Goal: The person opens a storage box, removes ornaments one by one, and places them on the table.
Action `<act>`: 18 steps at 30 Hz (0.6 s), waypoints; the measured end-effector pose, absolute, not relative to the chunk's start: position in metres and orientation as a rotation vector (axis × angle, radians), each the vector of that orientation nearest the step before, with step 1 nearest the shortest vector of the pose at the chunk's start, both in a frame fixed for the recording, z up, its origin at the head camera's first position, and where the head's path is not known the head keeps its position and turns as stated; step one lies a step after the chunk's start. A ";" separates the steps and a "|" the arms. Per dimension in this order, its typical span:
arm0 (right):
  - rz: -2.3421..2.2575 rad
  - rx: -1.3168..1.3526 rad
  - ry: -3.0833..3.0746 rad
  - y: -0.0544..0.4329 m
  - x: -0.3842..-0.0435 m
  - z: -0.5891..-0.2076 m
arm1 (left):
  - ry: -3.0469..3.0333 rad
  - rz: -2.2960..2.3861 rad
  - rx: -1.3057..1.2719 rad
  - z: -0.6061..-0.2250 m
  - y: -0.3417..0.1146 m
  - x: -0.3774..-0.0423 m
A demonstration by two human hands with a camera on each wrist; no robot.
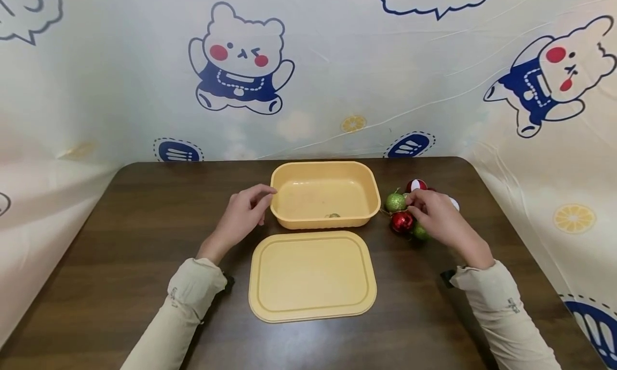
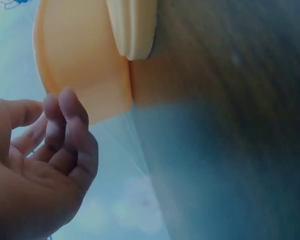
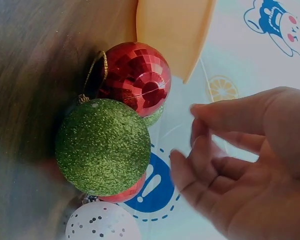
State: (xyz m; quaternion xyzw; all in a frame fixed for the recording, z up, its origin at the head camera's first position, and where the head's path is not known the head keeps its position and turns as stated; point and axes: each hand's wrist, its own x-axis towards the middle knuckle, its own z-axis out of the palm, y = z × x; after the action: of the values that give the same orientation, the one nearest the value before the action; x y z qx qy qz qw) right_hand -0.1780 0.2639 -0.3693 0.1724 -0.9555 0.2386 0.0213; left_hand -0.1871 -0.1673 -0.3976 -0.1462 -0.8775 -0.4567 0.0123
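Note:
My left hand (image 1: 246, 209) is at the left end of a yellow plastic box (image 1: 325, 220), its fingers loosely bent. Its fingertips reach the rim; whether they touch it I cannot tell. Over a cluster of Christmas baubles, my right hand (image 1: 441, 217) hovers with thumb and fingertips close together and nothing visible between them. Among the baubles are a glittery green bauble (image 3: 104, 147), a faceted red bauble (image 3: 140, 77) with a gold loop, and a white speckled bauble (image 3: 102, 222). A red-and-white bauble (image 1: 415, 186) lies at the back of the cluster, partly hidden.
A flat yellow lid (image 1: 312, 276) lies in front of the box on the dark wooden table (image 1: 159, 220). Inside the box, a small greenish patch (image 1: 332, 215) shows near its front wall. A printed cloth (image 1: 328, 81) with cartoon bears hangs behind the table.

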 end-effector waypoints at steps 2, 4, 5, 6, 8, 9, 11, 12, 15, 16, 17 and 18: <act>0.731 0.537 -2.906 0.263 -0.175 -0.369 | -2.713 -1.362 -0.464 -0.397 -0.166 -0.185; 0.737 0.533 -2.849 0.262 -0.174 -0.368 | -2.686 -1.279 -0.469 -0.395 -0.164 -0.184; 0.745 0.532 -2.818 0.261 -0.174 -0.366 | -2.670 -1.236 -0.473 -0.394 -0.163 -0.185; 0.755 0.532 -2.785 0.260 -0.174 -0.365 | -2.657 -1.194 -0.473 -0.393 -0.162 -0.186; 0.777 0.530 -2.727 0.257 -0.175 -0.362 | -2.637 -1.104 -0.477 -0.391 -0.160 -0.189; 0.790 0.528 -2.706 0.256 -0.174 -0.360 | -2.632 -1.063 -0.481 -0.390 -0.158 -0.189; 0.804 0.523 -2.660 0.254 -0.172 -0.358 | -2.621 -1.001 -0.505 -0.390 -0.154 -0.188; 0.803 0.523 -2.637 0.253 -0.172 -0.358 | -2.616 -0.970 -0.525 -0.389 -0.152 -0.186; 0.777 0.527 -2.588 0.251 -0.171 -0.357 | -2.596 -0.869 -0.581 -0.386 -0.148 -0.180; 0.771 0.525 -2.577 0.249 -0.172 -0.357 | -2.588 -0.836 -0.588 -0.384 -0.148 -0.178; 0.758 0.528 -2.574 0.248 -0.172 -0.357 | -2.582 -0.804 -0.589 -0.382 -0.149 -0.174; 0.749 0.541 -2.577 0.246 -0.173 -0.356 | -2.581 -0.772 -0.583 -0.381 -0.151 -0.171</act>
State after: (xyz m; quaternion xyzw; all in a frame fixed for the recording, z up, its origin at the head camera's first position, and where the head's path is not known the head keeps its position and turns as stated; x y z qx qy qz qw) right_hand -0.1732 0.2463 -0.3563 0.1938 -0.9222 0.2679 0.2007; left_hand -0.1711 -0.1510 -0.3810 -0.2075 -0.9191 -0.2749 0.1915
